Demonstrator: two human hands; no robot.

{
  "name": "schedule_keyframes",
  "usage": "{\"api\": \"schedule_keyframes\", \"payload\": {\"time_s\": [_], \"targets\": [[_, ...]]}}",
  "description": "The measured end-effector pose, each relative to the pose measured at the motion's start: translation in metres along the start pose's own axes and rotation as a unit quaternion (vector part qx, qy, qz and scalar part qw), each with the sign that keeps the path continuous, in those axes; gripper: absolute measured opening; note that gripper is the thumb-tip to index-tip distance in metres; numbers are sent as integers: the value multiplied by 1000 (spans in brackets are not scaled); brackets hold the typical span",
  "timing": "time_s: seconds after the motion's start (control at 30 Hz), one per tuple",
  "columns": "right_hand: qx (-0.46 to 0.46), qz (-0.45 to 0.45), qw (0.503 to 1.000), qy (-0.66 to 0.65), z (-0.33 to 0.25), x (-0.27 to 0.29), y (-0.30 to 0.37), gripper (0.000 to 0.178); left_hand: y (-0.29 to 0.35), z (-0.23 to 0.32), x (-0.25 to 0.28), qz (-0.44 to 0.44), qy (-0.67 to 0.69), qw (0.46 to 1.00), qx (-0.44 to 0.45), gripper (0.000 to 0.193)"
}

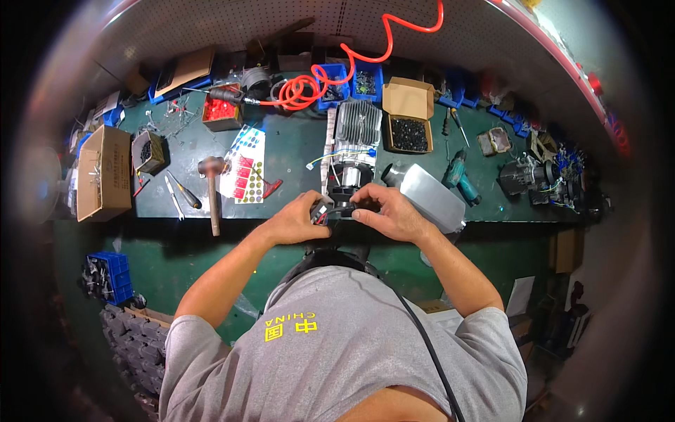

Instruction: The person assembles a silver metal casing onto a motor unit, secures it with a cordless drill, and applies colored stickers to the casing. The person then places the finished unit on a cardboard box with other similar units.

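At the bench's near edge, my left hand [299,219] is closed on a small black box-shaped part [321,212] with red wires. My right hand [390,212] pinches a black cable [344,209] that leads toward this part. Just beyond my fingers lies a motor [357,126] with a finned silver housing; its near end, with a bright metal cylinder and black ring, points at me. A blue connector and thin wires lie across the motor. Beside my right hand rests a smooth silver cover [430,195]. My fingers partly hide the black part and cable end.
On the green bench [295,155] lie a mallet [212,186], sticker sheets [246,165], a screwdriver [184,191] and a teal power driver [460,177]. A red coiled hose [302,91] hangs over the back. A cardboard box [409,130] holds small black parts; another motor [524,176] sits at right.
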State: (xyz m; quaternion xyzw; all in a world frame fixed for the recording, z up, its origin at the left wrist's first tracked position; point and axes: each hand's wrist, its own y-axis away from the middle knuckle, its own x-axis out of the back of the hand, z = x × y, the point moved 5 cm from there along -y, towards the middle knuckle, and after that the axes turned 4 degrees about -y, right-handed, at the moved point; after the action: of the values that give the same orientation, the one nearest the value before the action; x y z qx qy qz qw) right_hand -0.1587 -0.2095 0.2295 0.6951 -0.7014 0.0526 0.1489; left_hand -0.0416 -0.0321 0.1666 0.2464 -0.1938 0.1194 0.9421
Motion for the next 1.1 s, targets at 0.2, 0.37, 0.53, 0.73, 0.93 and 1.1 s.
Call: {"api": "schedule_keyframes", "payload": {"time_s": [0.2,0.37,0.53,0.73,0.93,1.1], "targets": [[-74,64,963,-252,25,3,-8,22,6,27,7,-154,278,947,-52,77],[-101,116,945,-290,30,6,-12,24,-7,14,14,-133,356,919,-100,67],[-117,154,934,-299,41,9,-12,25,-6,13,14,-84,356,920,-138,61],[-69,199,959,-189,39,8,-12,25,-6,-8,19,48,237,967,-80,57],[-127,167,959,-193,49,-36,-1,30,-6,-19,23,196,-69,978,29,70],[-159,110,962,-194,65,-32,-2,23,-3,-28,5,265,-61,962,-20,65]]}}
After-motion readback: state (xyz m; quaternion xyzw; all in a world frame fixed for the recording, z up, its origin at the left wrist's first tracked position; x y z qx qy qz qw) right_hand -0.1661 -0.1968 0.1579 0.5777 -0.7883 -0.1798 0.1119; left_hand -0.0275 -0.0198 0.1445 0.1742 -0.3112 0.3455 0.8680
